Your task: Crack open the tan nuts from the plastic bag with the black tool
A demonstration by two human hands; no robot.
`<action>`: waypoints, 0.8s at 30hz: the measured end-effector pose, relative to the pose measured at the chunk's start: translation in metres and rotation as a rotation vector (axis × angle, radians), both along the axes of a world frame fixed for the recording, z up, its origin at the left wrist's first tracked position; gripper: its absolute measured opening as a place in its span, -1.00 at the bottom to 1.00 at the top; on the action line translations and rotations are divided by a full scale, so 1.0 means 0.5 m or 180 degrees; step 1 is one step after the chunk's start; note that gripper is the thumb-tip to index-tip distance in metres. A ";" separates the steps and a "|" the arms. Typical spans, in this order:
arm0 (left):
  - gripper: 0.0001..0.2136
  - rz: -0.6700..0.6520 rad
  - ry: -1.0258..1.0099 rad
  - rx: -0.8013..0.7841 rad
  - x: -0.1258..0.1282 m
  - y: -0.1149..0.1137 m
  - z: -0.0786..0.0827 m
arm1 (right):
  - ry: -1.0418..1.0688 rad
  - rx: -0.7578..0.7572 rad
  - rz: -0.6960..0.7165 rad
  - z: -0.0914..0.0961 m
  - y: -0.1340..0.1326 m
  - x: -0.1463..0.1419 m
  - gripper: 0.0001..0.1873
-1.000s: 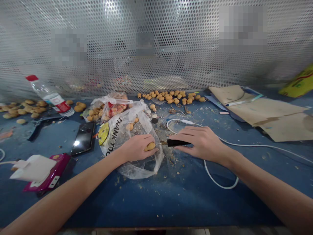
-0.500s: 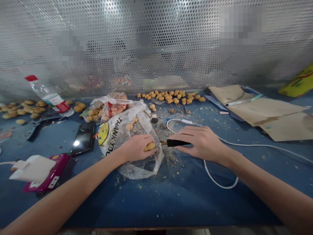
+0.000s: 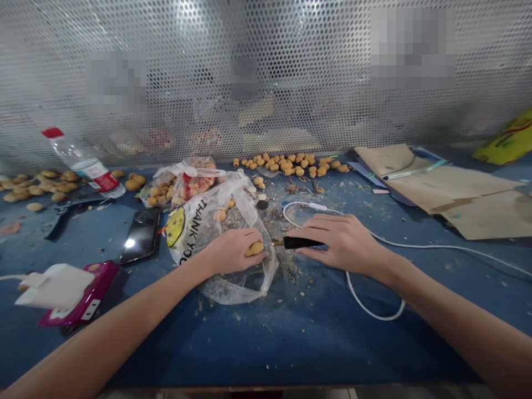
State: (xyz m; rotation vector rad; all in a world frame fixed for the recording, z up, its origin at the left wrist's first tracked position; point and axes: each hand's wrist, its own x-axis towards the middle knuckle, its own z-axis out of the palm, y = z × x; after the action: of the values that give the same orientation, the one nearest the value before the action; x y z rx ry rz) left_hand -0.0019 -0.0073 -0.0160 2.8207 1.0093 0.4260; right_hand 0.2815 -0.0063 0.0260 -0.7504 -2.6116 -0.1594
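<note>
My left hand (image 3: 228, 252) is closed around a small tan gourd (image 3: 254, 249), which shows between the fingers and thumb. My right hand (image 3: 338, 241) grips a black-handled rotary tool (image 3: 303, 242) lying under the palm. Its thin metal tip reaches the gourd's end and appears to touch it. Both hands rest above a clear plastic bag (image 3: 195, 227) printed with black lettering, and the left hand overlaps its edge. Shavings and dust are scattered around the bag on the blue work surface (image 3: 291, 343).
Loose gourds lie along the back (image 3: 286, 164) and at the left (image 3: 37, 189). A water bottle (image 3: 83, 164), a phone (image 3: 142, 235), a white charger (image 3: 54, 288) and a pink case (image 3: 85, 293) are to the left. A white cable (image 3: 374, 310) loops right, near brown paper sheets (image 3: 453, 191). A perforated metal screen (image 3: 266, 72) stands behind.
</note>
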 end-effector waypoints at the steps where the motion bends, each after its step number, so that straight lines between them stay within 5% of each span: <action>1: -0.69 -0.0003 -0.0002 0.0002 0.000 0.000 0.000 | 0.0004 0.0008 0.0000 0.000 0.000 0.000 -0.73; 24: -0.70 0.0008 -0.0030 -0.0070 0.001 0.000 0.001 | 0.0035 -0.0087 -0.0003 0.000 -0.002 -0.001 -0.74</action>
State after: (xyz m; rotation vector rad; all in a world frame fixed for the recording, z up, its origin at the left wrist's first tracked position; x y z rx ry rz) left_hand -0.0015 -0.0073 -0.0156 2.7959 1.0095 0.4254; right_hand 0.2808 -0.0071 0.0260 -0.7598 -2.6080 -0.1200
